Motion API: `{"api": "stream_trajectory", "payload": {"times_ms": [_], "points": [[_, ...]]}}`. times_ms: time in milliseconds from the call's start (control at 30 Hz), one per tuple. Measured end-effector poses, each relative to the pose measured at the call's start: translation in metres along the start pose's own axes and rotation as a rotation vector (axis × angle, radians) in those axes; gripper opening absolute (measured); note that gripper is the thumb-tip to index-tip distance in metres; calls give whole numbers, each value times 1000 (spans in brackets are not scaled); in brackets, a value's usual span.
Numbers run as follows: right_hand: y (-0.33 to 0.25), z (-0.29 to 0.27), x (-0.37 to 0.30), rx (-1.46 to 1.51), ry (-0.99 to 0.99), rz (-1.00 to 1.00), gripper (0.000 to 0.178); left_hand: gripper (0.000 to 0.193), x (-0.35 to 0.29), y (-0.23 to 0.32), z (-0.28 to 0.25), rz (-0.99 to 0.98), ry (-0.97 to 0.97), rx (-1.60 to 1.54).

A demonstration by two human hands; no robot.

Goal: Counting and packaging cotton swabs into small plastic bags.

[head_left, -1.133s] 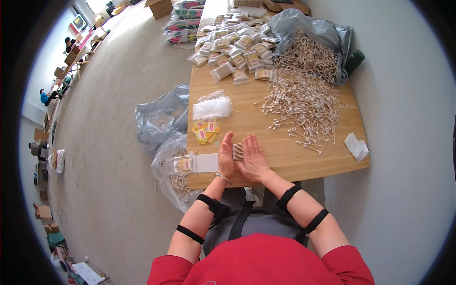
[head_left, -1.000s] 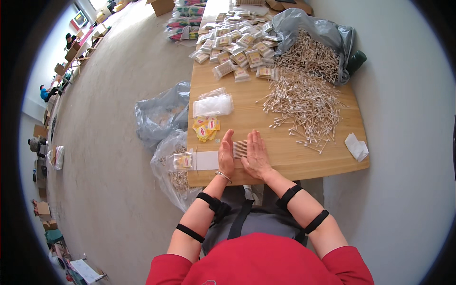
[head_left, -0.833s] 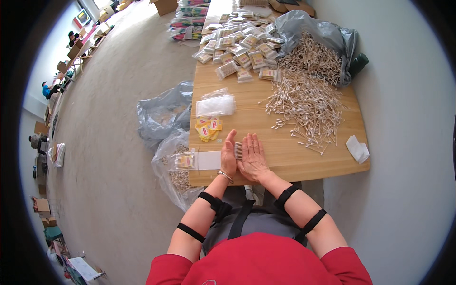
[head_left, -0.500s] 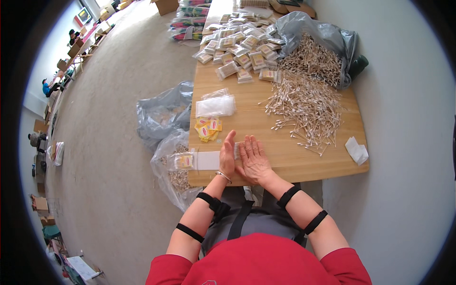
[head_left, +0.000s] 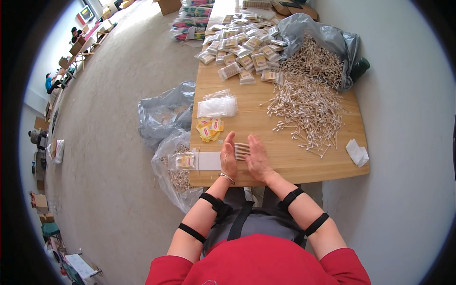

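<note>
A neat row of cotton swabs (head_left: 242,151) lies on the wooden table between my hands. My left hand (head_left: 229,156) stands on its edge along the row's left side, fingers stretched. On the other side, my right hand (head_left: 259,159) has its fingers straight, its inner edge against the swabs. Both hands are open and grip nothing. Left of my left hand, a white card strip (head_left: 209,161) reaches to a clear bag (head_left: 183,161) with swabs and a yellow label in it, at the table's left edge. Yellow labels (head_left: 209,129) and empty clear bags (head_left: 217,106) lie just beyond.
Loose swabs (head_left: 304,114) spill from a grey plastic sack (head_left: 349,42) at the right. Filled swab packets (head_left: 244,50) are heaped at the far end. A white tissue (head_left: 356,153) lies near the right corner. Plastic sacks (head_left: 166,114) hang by the left edge; a wall stands right.
My right hand has slid a little right and tilted off the swabs, so more of the row shows. My left hand stays against its left side.
</note>
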State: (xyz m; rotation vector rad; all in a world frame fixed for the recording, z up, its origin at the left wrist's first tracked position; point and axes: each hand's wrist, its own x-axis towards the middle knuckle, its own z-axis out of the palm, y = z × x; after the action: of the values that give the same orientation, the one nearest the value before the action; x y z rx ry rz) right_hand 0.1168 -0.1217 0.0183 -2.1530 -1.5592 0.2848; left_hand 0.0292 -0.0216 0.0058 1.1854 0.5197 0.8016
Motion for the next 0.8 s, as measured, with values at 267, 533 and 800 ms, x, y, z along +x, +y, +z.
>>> {"api": "stream_trajectory", "payload": {"times_ms": [267, 533, 800], "points": [[-7, 3, 20, 791, 431, 185, 55, 66, 1, -2, -2, 6, -24, -1], [13, -4, 9, 408, 285, 57, 61, 67, 0, 0, 0, 9, -21, 17], [-8, -3, -6, -230, -58, -16, 89, 69, 2, -4, 3, 4, 35, 26]]}}
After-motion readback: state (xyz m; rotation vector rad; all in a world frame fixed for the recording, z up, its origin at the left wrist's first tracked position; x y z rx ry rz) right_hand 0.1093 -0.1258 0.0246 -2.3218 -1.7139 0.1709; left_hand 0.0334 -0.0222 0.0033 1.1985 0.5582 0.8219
